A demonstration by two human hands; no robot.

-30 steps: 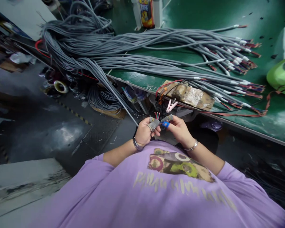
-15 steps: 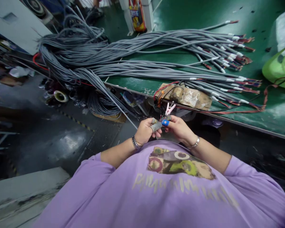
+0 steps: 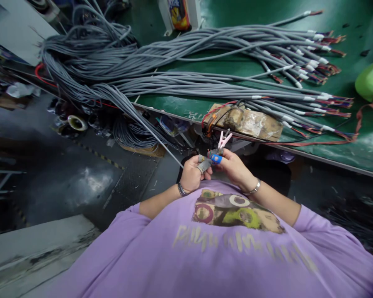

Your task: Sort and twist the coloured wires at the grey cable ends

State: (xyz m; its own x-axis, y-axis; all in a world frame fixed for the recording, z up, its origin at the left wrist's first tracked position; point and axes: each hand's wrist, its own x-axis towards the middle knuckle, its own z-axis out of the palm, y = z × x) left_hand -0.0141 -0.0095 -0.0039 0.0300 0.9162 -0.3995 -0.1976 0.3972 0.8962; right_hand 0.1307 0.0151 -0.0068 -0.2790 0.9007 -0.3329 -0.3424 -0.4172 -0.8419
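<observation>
My left hand [image 3: 192, 174] is closed around a grey cable [image 3: 169, 154] that runs down to it from the bundle on the bench. Grey coverings wrap its thumb and forefinger. Just beside it, my right hand [image 3: 235, 166] pinches with thumb and forefinger, a blue wrap [image 3: 216, 158] on the thumb. A few thin coloured wires [image 3: 209, 153] show between the two hands, but the fingers mostly hide them. A pink clothespin [image 3: 224, 140] stands just above the right fingertips, at the bench edge.
Long grey cables [image 3: 180, 85] lie across the green bench [image 3: 335, 159], their stripped ends to the right. A worn wooden block [image 3: 251, 124] sits at the front edge. At far right is a green basket [image 3: 371, 82]. Coiled cable [image 3: 133, 134] lies below the bench.
The view has shifted slightly, so the bench things appear a little higher. Both hands stay together in nearly the same grip, with small finger movements.
</observation>
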